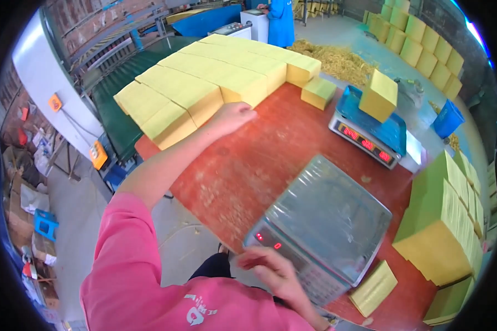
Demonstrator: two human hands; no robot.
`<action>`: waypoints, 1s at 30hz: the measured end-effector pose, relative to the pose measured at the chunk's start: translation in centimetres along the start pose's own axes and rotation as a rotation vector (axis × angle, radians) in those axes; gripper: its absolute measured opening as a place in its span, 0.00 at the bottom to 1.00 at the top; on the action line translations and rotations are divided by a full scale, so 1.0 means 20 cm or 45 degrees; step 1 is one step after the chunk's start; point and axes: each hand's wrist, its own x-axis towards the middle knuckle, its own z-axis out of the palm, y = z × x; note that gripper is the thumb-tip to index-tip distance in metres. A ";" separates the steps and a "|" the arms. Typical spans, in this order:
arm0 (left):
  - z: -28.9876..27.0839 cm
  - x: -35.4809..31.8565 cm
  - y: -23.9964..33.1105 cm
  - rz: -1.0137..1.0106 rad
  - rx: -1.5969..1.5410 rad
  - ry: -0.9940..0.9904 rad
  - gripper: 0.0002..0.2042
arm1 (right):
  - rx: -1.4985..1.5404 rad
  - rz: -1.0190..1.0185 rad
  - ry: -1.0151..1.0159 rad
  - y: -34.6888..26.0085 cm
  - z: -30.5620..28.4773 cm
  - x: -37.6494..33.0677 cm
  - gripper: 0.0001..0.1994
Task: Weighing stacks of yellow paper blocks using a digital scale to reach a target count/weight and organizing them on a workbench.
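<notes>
My left hand [234, 117] reaches across the red tabletop [243, 165] to the front of a row of yellow paper stacks [204, 71]. Its fingers are curled closed against or just before a stack's near side; what they hold, if anything, is hidden. Close to my body, my right hand [270, 270] hovers at the near left corner of a digital scale [331, 215]. Its fingers are bent in and nothing shows in them. Clear film covers the scale's bare metal pan. A small yellow paper bundle [374, 288] lies beside the scale's near right corner.
A second, blue scale [364, 124] carries a yellow paper block [380, 95]; a smaller block [318, 92] sits left of it. Tall yellow stacks [442, 226] line the right edge. Beyond are a blue bucket [449, 118], a shavings heap [331, 58] and a person in blue [280, 25].
</notes>
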 end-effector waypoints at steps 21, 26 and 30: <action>0.03 0.86 -0.58 0.239 0.691 -0.102 0.46 | -1.247 -0.365 0.996 0.70 0.37 0.93 0.10; 0.12 0.55 -0.53 0.403 0.568 0.037 0.43 | -1.409 -0.477 0.855 0.66 0.36 0.92 0.12; 0.11 0.16 -0.42 0.593 0.526 -0.076 0.43 | -1.371 -0.458 0.882 0.73 0.33 0.83 0.12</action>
